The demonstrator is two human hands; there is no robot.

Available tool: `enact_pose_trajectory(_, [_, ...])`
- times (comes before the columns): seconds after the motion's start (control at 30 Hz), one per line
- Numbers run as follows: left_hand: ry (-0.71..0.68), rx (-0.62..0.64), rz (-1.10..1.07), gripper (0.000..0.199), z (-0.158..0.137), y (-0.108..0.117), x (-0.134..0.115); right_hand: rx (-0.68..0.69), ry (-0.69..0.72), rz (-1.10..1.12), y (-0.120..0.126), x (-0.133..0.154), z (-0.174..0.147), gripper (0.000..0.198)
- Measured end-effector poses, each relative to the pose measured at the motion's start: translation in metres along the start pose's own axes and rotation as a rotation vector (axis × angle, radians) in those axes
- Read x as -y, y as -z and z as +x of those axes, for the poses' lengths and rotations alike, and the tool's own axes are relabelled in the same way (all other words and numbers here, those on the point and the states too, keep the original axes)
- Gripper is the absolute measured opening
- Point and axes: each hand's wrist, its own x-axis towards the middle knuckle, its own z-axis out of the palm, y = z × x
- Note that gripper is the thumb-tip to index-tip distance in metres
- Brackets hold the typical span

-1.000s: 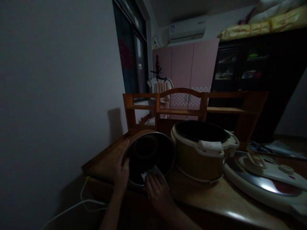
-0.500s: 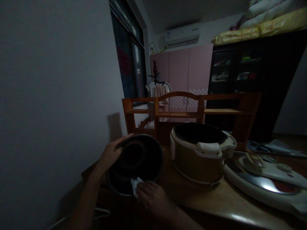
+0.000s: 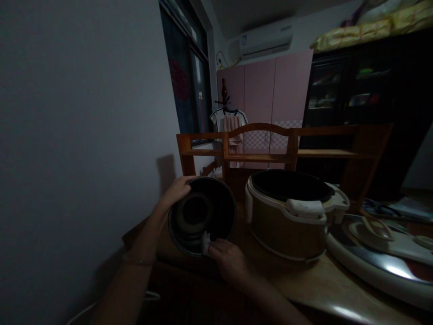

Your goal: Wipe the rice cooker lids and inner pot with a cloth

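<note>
White cloth (image 3: 205,244) pinched in your right hand (image 3: 230,257), lower centre; left hand (image 3: 177,190) clamps the pot (image 3: 203,212). Wiping, apparently; next stroke needs steadiness.

No readable text
The air conditioner (image 3: 265,43) high on the far wall bears a small label (image 3: 244,39) at its left end and a faint mark (image 3: 286,28) near its right; both are too small and dim to read.

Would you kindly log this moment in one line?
left hand: on pot's rim; right hand: holding white wipe; pot: tilted; cooker: uncovered
</note>
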Motion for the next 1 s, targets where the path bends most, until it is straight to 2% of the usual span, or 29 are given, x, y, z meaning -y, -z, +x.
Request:
enact_pose_trajectory(0.3, [-0.026,0.072,-0.115,0.060,0.005,0.000,0.011,0.077,-0.002,-0.198,0.025,-0.025,0.003,0.027])
enact_pose_trajectory(0.43, [0.000,0.090,-0.192,0.062,0.006,-0.001,0.019,-0.019,-0.083,-0.219,0.053,-0.033,0.021,0.033])
enact_pose_trajectory(0.53, [-0.021,0.078,-0.186,0.060,0.003,-0.001,0.018,-0.095,-0.075,-0.275,0.068,-0.040,0.033,0.041])
enact_pose_trajectory(0.63, [-0.050,0.073,-0.172,0.061,0.001,-0.001,0.015,-0.086,-0.044,-0.339,0.065,-0.049,0.038,0.036])
enact_pose_trajectory(0.77, [-0.055,0.066,-0.175,0.063,0.000,-0.001,0.012,-0.019,-0.001,-0.402,0.048,-0.055,0.030,0.026])
enact_pose_trajectory(0.87, [-0.033,0.056,-0.182,0.060,-0.001,-0.001,0.012,0.005,0.005,-0.398,0.040,-0.051,0.022,0.032])
enact_pose_trajectory(1.0, [-0.025,0.057,-0.163,0.057,-0.001,-0.001,0.012,0.045,-0.054,-0.370,0.034,-0.042,0.018,0.042])
